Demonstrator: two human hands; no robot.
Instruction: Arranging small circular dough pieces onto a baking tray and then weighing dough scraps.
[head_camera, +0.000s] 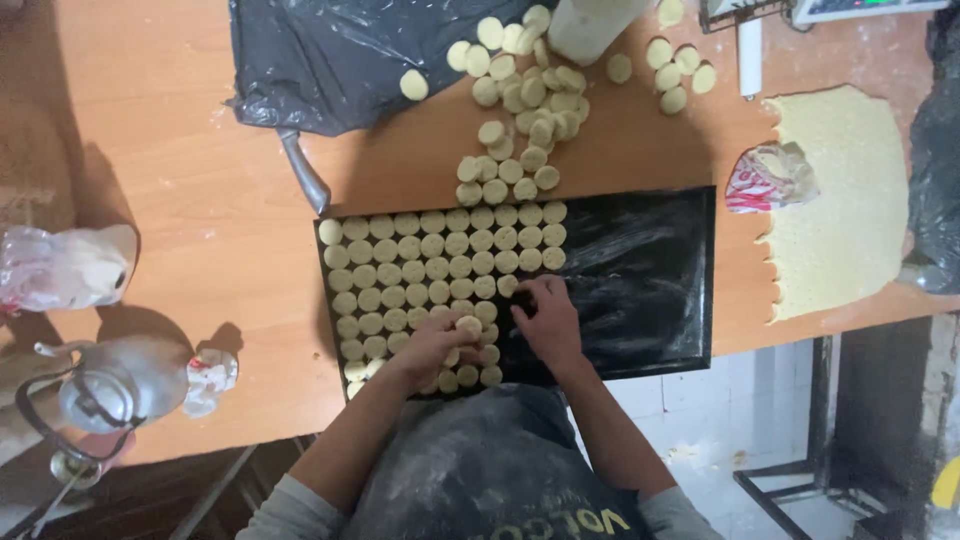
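Note:
A black baking tray (640, 260) lies on the orange table, its left half filled with rows of small round dough discs (440, 255). My left hand (432, 348) rests over the discs at the tray's near edge, with one disc (468, 324) at its fingertips. Over the tray at the end of the rows, my right hand (545, 318) has its fingers curled down by a disc (507, 285). A loose pile of cut dough discs (525, 110) lies on the table beyond the tray.
A rolled dough sheet (845, 190) with cut edges lies at the right, a crumpled wrapper (768, 176) beside it. A black plastic bag (330, 60) covers the far left. A metal kettle (110, 385) and a plastic bag (65, 265) sit at the left.

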